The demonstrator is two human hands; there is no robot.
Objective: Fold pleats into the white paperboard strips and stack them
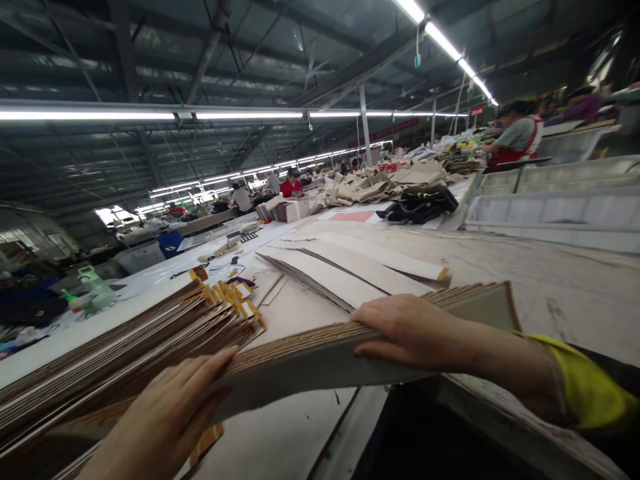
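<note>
- You grip a bowed bundle (295, 373) of stacked strips across the foreground, its layered brown edges turned up and its grey face towards you.
- Your left hand (165, 417), at 8 o'clock from the bundle's middle, clasps the near end, fingers bent over the edge.
- Your right hand (405, 337), at 3 o'clock, pinches the bundle farther along, fingers across the top edge and thumb against the grey face; a yellow cuff (590, 390) circles the wrist.
- At 9 o'clock, just beside your left hand, a pile (125, 363) of brown and white strips shows yellow ends.
- At 12 o'clock, just beyond the bundle, white strips (340, 270) lie overlapping on the pale worktop (505, 267), one tipped yellow.
- At 1 o'clock, farther off, a black bag (420, 202) rests near a heap (370, 187) of beige pieces.
- At 2 o'clock, white bins (550, 217) line the far side, below a seated co-worker (523, 141) in a red apron.
- Between 9 and 10 o'clock, beyond the pile, stands a pale green bottle (95, 291).
- At 11 o'clock, a distant worker (291, 183) in red bends over the work beneath strip lights (245, 115).
</note>
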